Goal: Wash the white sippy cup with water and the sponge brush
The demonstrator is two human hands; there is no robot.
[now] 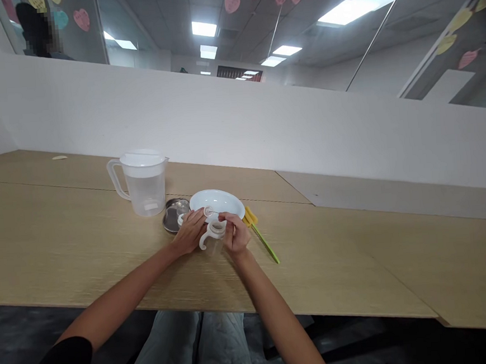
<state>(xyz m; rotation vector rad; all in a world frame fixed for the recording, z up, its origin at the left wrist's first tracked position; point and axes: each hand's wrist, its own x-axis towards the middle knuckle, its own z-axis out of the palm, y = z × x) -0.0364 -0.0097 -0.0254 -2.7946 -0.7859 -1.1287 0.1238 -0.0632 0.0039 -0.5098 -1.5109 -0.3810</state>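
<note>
Both my hands meet over a small white plastic piece with curved handles (pixel 208 238), just in front of a white bowl (pixel 216 201). My left hand (pixel 191 231) curls its fingers round the piece's left side. My right hand (pixel 235 236) pinches its right side between thumb and fingers. The piece looks like a handled ring or lid; I cannot make out more. It sits low over the wooden table (pixel 84 250).
A clear plastic jug (pixel 142 181) with a lid stands left of the bowl. A small metal dish (pixel 173 214) lies between them. A yellow-headed brush with a green handle (pixel 262 237) lies right of my hands. A white partition wall runs behind the table.
</note>
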